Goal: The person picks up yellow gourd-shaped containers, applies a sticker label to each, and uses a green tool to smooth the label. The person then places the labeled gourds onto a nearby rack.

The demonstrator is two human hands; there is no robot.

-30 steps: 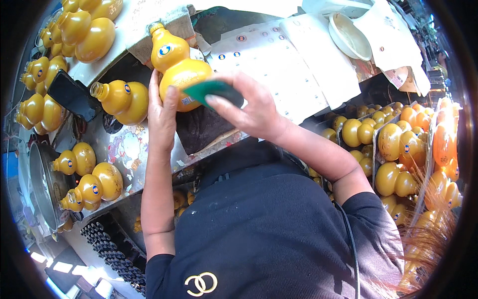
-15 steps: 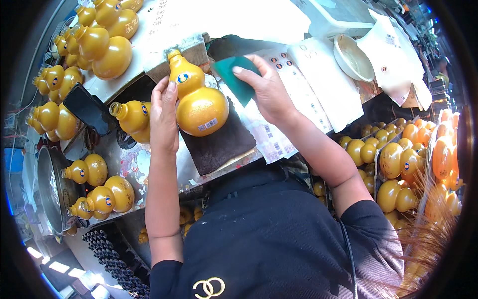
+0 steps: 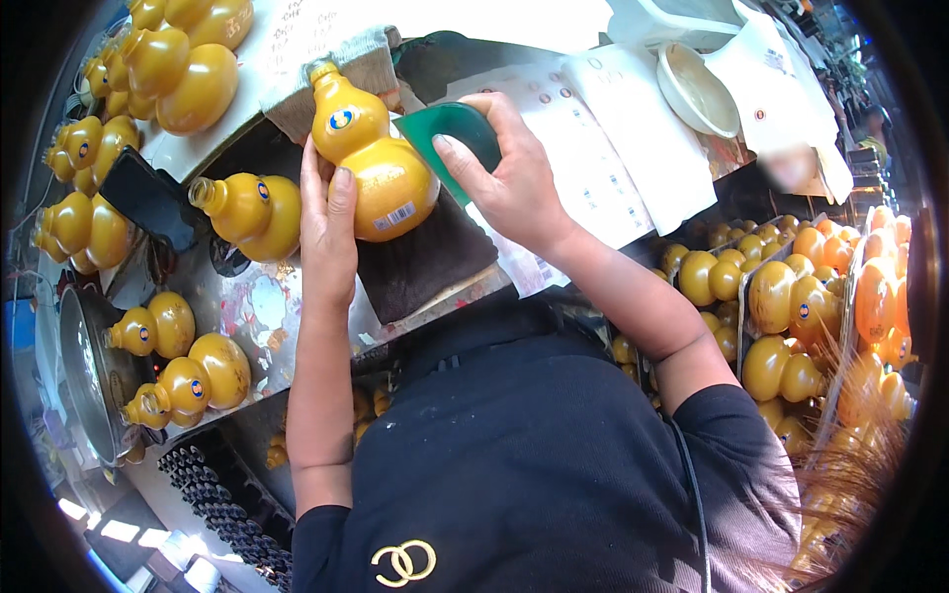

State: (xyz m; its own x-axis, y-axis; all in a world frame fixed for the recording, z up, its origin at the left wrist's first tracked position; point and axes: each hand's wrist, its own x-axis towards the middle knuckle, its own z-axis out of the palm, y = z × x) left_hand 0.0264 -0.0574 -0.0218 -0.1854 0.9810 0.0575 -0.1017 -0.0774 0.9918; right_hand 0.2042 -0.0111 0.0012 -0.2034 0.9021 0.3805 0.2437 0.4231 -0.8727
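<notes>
- While the left hand lies flat along the side of a golden gourd-shaped bottle, steadying it, the right hand grips a green pad and presses its edge against the bottle's lower bulb.
- The bottle lies on its side on a dark brown cloth spread over the tabletop, neck pointing away from the person.
- The work looks to be mid-way on this one bottle: the pad sits against the right flank, and I judge that the rest of the surface has yet to be gone over; the pictures do not show which parts are already treated.
- The bottle is glossy amber-yellow, with two rounded bulbs, a small one above a larger one. A round blue emblem sits on the upper bulb and a small white printed label on the lower.
- Many like bottles remain about: one lying just left of the left hand, a cluster at the far left, and crates full at the right.
- A dark phone lies on the tabletop near the left group, and white printed sheets lie beyond the right hand.
</notes>
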